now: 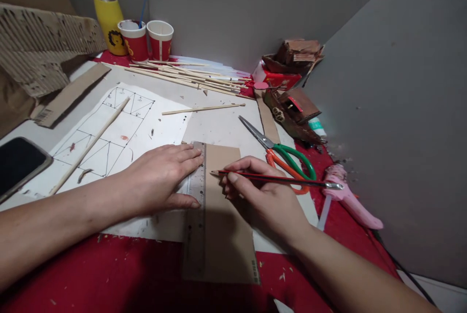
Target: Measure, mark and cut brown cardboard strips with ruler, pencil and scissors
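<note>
Red-black pencil is sitting in your pinched right grip; at nine o'clock, your flattened left grip is pressing a ruler.

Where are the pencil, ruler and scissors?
Pencil (pixel 277 178): head view, on the middle of its shaft.
Ruler (pixel 197 223): head view, on its bare face below the left hand (pixel 166 176).
Scissors (pixel 269 143): head view, near the pivot.

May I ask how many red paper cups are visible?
2: one white-rimmed red paper cup beside the yellow cylindrical bottle, the second cup right of the first.
</note>
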`<action>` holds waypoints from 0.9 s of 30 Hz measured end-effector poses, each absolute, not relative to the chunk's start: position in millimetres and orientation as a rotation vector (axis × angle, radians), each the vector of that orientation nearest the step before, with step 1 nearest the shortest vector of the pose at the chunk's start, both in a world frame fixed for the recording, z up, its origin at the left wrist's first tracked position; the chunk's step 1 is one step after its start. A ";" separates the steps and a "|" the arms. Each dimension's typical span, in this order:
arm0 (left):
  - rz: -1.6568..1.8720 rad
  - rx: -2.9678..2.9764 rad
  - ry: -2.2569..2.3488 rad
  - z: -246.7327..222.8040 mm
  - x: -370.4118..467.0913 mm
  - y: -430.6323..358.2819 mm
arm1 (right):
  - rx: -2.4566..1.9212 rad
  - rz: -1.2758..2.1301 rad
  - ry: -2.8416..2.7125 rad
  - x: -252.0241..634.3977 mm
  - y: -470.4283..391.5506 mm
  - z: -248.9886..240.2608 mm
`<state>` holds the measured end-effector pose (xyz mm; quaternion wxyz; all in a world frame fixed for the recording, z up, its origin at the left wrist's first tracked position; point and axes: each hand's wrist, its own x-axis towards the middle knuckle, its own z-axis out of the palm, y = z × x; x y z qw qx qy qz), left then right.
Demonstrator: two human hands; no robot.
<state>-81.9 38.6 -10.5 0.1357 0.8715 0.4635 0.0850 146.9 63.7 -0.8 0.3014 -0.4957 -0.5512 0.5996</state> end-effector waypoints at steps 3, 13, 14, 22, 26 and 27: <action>0.225 2.541 1.347 -9.2 -81.0 38.5 | -1.292 1.619 -1.440 147.3 63.4 0.4; 0.182 2.508 1.350 -2.7 -79.3 37.5 | -1.198 1.651 -1.439 149.6 63.1 -9.4; 0.187 2.507 1.349 -2.8 -79.5 37.3 | -1.188 1.652 -1.445 149.7 62.9 -10.4; 0.233 2.556 1.328 -5.8 -81.2 37.0 | -1.154 1.585 -1.581 146.7 64.9 -12.4; 0.218 2.546 1.331 -6.1 -81.7 36.6 | -1.159 1.559 -1.610 146.4 64.2 -12.5; 0.215 2.548 1.330 -6.0 -81.7 36.5 | -1.157 1.557 -1.611 146.3 63.9 -12.7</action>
